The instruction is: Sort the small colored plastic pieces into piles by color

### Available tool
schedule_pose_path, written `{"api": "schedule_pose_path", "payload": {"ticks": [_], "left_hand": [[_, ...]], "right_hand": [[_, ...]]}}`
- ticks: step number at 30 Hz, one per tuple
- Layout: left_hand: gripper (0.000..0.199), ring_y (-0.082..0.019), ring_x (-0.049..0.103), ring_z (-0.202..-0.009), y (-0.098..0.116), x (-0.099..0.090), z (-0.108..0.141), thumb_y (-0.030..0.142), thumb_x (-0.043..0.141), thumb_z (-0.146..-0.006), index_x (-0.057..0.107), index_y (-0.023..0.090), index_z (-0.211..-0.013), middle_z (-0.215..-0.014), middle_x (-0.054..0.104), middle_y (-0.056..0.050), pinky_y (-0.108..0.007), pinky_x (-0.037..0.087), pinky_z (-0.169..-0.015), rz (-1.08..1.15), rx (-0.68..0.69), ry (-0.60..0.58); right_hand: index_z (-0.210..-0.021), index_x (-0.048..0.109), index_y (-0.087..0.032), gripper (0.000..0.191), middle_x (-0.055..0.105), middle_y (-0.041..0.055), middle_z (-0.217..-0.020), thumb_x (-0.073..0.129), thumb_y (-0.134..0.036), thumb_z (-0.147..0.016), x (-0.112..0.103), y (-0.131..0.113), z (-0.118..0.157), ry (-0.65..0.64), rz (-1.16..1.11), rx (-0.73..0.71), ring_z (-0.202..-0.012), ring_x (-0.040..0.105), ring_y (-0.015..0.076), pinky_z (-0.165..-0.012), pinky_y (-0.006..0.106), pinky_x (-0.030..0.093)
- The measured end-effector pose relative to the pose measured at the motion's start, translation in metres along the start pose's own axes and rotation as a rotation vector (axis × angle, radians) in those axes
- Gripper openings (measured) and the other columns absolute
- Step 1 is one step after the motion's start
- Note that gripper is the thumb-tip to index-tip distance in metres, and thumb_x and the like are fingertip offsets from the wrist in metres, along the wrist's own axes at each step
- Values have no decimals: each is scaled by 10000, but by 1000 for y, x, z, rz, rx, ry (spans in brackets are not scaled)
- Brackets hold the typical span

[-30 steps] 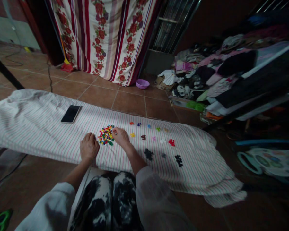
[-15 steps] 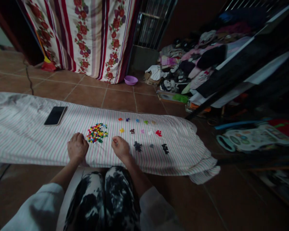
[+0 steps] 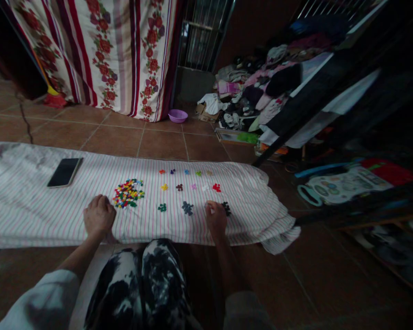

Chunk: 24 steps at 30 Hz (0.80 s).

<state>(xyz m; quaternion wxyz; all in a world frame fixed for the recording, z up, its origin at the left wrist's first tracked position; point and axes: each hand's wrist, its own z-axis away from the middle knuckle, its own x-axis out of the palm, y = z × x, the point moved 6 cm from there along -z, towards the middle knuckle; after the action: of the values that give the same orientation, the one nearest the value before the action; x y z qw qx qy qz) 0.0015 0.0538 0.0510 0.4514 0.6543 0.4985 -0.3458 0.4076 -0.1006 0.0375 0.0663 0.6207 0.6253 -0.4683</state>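
Note:
My left hand rests on the striped cloth with its fingers curled, just beside the mixed pile of small coloured pieces; whether it holds any is hidden. My right hand is closed in a pinch between the dark grey cluster and the black cluster, partly covering the black one. What its fingertips hold is too small to make out. A green cluster lies left of the grey one. Yellow, brown, pink, white and red clusters form a row behind, with smaller clusters farther back.
A phone lies on the cloth at the left. Beyond the cloth-covered surface are a purple basin, a curtain and a heap of clothes. A dark slanting bar stands at the right.
My right hand has moved right, from beside the mixed pile to near the black cluster, uncovering the green cluster. My left hand stays by the pile. The view has shifted slightly.

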Motion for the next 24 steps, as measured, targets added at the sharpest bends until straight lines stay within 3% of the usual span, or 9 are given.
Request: {"api": "schedule_pose_path", "payload": {"ticks": [5, 13, 24], "left_hand": [[237, -254, 541, -1042, 0, 0, -1, 238, 373, -833, 576, 177, -941, -1133, 599, -116, -368, 384, -770, -7, -8, -10], [267, -264, 532, -1068, -1, 2, -1, 243, 386, -830, 588, 170, -988, -1175, 588, -129, -387, 402, -803, 11, -8, 5], [293, -266, 542, -1069, -5, 7, -2, 245, 382, -841, 585, 162, -1035, -1195, 590, -136, -398, 411, -809, 16, -6, 23]], "right_hand": [[-889, 643, -159, 280, 668, 93, -864, 404, -297, -842, -1, 21, 9, -30, 48, 55, -776, 591, 181, -773, 307, 453], [-914, 635, -157, 283, 680, 99, -884, 395, -264, -810, 6, 30, 12, -76, 69, 151, -803, 610, 197, -762, 309, 447], [-850, 604, -164, 276, 651, 112, -831, 374, -318, -854, 1, 28, 9, -10, 88, 100, -794, 581, 209, -721, 313, 441]]}}
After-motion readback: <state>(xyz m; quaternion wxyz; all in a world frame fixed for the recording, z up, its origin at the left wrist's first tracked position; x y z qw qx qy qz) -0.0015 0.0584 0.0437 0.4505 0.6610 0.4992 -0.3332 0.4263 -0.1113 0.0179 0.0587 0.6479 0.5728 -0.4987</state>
